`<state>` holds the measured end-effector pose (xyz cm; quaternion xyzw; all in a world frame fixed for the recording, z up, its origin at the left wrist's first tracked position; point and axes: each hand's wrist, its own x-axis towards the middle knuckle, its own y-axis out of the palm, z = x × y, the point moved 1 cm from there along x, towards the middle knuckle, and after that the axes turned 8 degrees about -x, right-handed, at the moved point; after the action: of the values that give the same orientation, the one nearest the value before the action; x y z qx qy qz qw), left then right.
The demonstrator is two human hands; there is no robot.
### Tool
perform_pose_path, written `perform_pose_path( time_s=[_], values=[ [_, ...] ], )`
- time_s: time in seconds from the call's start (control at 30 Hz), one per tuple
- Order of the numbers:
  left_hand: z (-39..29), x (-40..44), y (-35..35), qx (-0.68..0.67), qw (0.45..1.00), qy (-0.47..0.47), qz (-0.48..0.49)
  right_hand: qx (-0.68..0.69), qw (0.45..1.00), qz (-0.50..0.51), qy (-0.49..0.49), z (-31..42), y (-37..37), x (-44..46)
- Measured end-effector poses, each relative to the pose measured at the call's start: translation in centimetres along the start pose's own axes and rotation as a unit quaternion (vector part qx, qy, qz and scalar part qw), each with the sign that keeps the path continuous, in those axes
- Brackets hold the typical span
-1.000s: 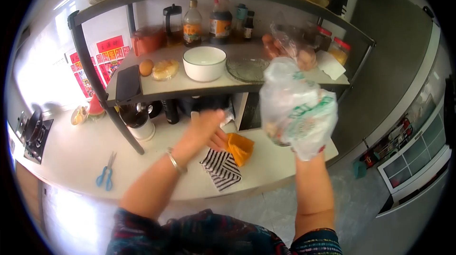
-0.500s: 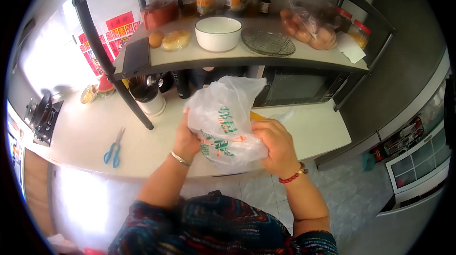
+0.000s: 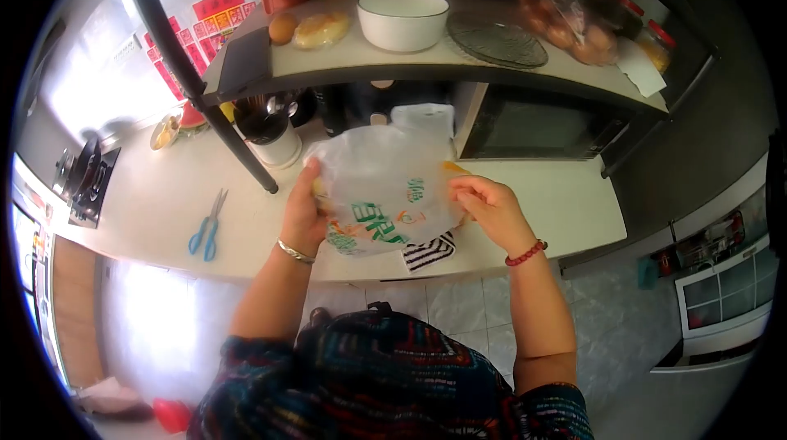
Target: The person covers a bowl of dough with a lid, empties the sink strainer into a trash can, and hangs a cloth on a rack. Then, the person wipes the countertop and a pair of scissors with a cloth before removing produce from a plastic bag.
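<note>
A white plastic bag (image 3: 381, 186) with green and orange print is held up over the counter's front part. My left hand (image 3: 305, 209) grips its left side, the thumb on top. On the bag's right edge, my right hand (image 3: 494, 209) pinches the plastic with bent fingers. What the bag contains is hidden, apart from something yellowish near my left fingers. Behind and below it, a black-and-white striped cloth (image 3: 429, 251) lies partly covered, and a bit of orange cloth (image 3: 453, 168) shows beside my right fingers.
Blue-handled scissors (image 3: 210, 227) lie on the counter (image 3: 156, 206) at left. The shelf above holds a white bowl (image 3: 402, 22), a glass plate (image 3: 498, 40), a phone (image 3: 244, 61), an egg (image 3: 283, 29) and bagged eggs (image 3: 566, 26). A microwave (image 3: 541, 127) stands beneath.
The bag came from the right to the front centre, where both hands took hold of it. Since then it has been spread wider and flatter. The view has tipped downward.
</note>
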<state>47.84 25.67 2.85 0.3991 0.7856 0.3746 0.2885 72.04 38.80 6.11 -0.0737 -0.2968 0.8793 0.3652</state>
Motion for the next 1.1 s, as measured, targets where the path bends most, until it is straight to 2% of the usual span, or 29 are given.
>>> perform_pose_path(
  time_s=[0.07,0.13,0.2,0.27,0.3,0.37,0.4,0.43,0.47,0.5,0.53,0.57,0.6,0.67,0.8,0.9,1.03,1.1],
  values=[
    [0.3,0.0,0.6,0.046,0.999,-0.013,0.018,0.149,0.988,0.035,0.038,-0.8,1.2,1.0],
    [0.4,-0.1,1.0,0.064,0.998,-0.002,-0.009,0.171,0.983,0.055,0.024,-0.8,1.9,1.6],
    [0.4,0.5,0.3,0.098,0.995,-0.017,0.01,0.194,0.979,0.07,0.007,-0.9,2.6,2.1],
    [0.3,0.7,0.0,0.112,0.993,-0.02,-0.008,0.15,0.989,-0.018,0.001,-1.6,3.2,2.8],
    [0.3,0.5,0.5,0.12,0.993,-0.009,0.006,0.15,0.988,-0.018,0.002,-2.2,3.6,3.1],
    [0.0,0.2,1.0,0.128,0.992,0.001,0.021,0.26,0.963,-0.065,0.021,-3.1,3.9,3.9],
    [-0.4,0.2,1.0,0.192,0.981,0.0,0.008,0.26,0.963,-0.066,0.02,-3.2,3.8,4.0],
    [-0.6,0.2,1.0,0.254,0.967,0.001,-0.005,0.307,0.95,-0.033,0.039,-3.5,3.6,4.0],
    [-0.5,0.4,0.8,0.255,0.967,0.003,-0.006,0.353,0.934,0.002,0.058,-3.7,3.5,3.9],
    [-0.5,0.6,0.6,0.251,0.967,0.041,0.011,0.355,0.933,0.004,0.057,-4.2,3.6,3.9],
    [-0.5,0.7,0.5,0.247,0.965,0.079,0.027,0.423,0.904,0.007,0.057,-4.8,3.8,4.0],
    [-0.6,0.6,0.7,0.248,0.965,0.082,0.025,0.488,0.871,0.01,0.057,-4.8,3.8,4.1],
    [-0.8,0.5,1.0,0.242,0.966,0.086,0.036,0.489,0.87,0.012,0.056,-4.8,3.7,4.2],
    [-1.0,0.5,1.0,0.236,0.967,0.089,0.047,0.547,0.82,0.078,0.148,-4.6,3.6,4.1],
    [-1.5,0.8,0.7,0.284,0.955,0.072,0.049,0.5,0.846,0.082,0.164,-3.7,4.1,3.6],
    [-1.7,1.3,0.6,0.289,0.952,0.094,0.03,0.306,0.947,0.092,0.009,-2.2,3.6,3.6],
    [-2.6,1.3,0.7,0.303,0.948,0.082,-0.046,0.324,0.937,0.126,0.025,-2.6,3.2,3.2],
    [-2.8,1.3,0.7,0.3,0.947,0.086,-0.071,0.377,0.907,0.169,0.077,-3.5,3.3,3.6]
  ],
)
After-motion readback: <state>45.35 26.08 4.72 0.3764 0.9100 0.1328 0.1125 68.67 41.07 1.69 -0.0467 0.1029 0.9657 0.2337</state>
